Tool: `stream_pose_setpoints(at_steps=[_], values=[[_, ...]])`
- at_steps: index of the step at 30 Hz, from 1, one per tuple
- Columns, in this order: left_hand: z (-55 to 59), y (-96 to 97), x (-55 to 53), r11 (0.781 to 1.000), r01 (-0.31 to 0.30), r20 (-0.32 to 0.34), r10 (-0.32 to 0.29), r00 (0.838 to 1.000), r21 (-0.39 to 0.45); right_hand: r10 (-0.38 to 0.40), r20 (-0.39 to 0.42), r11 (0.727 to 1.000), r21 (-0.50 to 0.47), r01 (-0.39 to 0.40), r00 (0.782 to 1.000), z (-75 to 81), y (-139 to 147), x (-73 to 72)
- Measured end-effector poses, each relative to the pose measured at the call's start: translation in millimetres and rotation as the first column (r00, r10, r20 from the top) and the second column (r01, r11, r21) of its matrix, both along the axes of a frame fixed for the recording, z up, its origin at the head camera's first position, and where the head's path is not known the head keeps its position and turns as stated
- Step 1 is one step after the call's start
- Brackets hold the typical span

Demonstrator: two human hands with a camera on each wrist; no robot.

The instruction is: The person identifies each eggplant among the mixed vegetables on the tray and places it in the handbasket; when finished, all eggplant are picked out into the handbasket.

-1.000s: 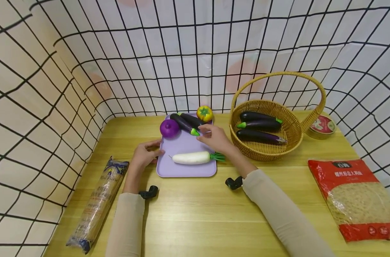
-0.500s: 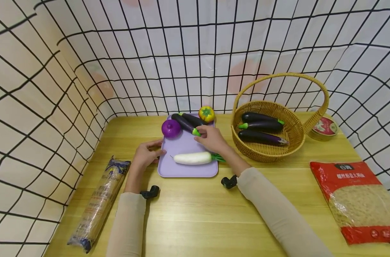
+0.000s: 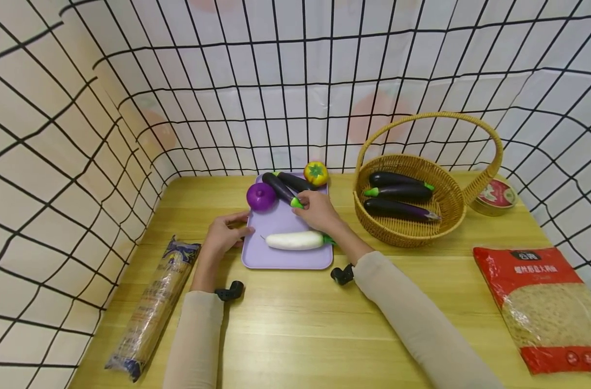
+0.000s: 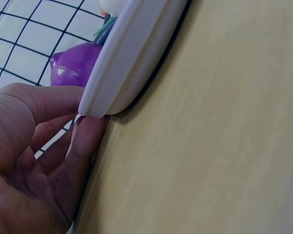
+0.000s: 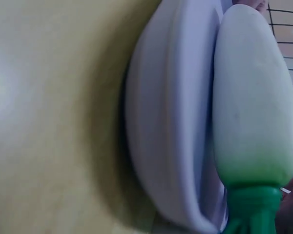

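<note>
Tray (image 3: 276, 219), edge pinched in my left hand (image 3: 220, 236): onion (image 3: 261, 196), yellow fruit (image 3: 316, 174), radish (image 3: 292, 241), rear eggplant (image 3: 295, 181), front eggplant (image 3: 278, 187), green end pinched in my right hand (image 3: 318, 210). Basket (image 3: 387, 233): three eggplants (image 3: 397, 192). Around: tin (image 3: 497, 197), red bag (image 3: 543, 308). Wrist (image 3: 343, 231) overlaps radish leaves (image 3: 327, 240).

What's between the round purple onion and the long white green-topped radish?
Only the bare floor of the rectangular lilac tray separates the onion from the radish; the head view shows it.

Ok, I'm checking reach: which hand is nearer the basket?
Right. The right hand is left of the basket, at an eggplant; the left hand is farther, on the left edge of the tray.
</note>
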State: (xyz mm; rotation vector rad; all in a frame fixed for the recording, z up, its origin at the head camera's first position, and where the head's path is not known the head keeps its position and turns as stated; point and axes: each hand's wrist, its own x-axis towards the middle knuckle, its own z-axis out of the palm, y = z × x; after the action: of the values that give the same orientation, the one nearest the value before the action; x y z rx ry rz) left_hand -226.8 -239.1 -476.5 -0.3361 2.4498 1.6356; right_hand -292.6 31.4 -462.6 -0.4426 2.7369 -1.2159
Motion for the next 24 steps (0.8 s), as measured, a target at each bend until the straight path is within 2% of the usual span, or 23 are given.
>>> stream_pose_setpoints(at_steps=[3,10,14,24], values=[[0.1,0.2,-0.2,1.0,-0.001,-0.001,0.001,1.0,-0.003,-0.017,-0.009,1.0,0.02,0.017,1.0,0.1,-5.1,-1.2],[0.5,0.6,-0.6,1.0,-0.006,0.005,0.006,1.0,-0.007,-0.076,-0.085,0.993,0.083,0.083,0.993,0.2,-14.9,-1.7],[0.4,1.6,-1.7,1.0,-0.006,0.0,0.006,1.0,-0.006,-0.095,-0.095,0.99,0.095,0.104,0.991,0.9,-15.5,-0.6],[0.0,-0.3,-1.2,1.0,-0.002,-0.001,0.002,1.0,0.003,-0.012,-0.009,0.995,0.098,0.013,1.0,2.0,-1.9,5.9]])
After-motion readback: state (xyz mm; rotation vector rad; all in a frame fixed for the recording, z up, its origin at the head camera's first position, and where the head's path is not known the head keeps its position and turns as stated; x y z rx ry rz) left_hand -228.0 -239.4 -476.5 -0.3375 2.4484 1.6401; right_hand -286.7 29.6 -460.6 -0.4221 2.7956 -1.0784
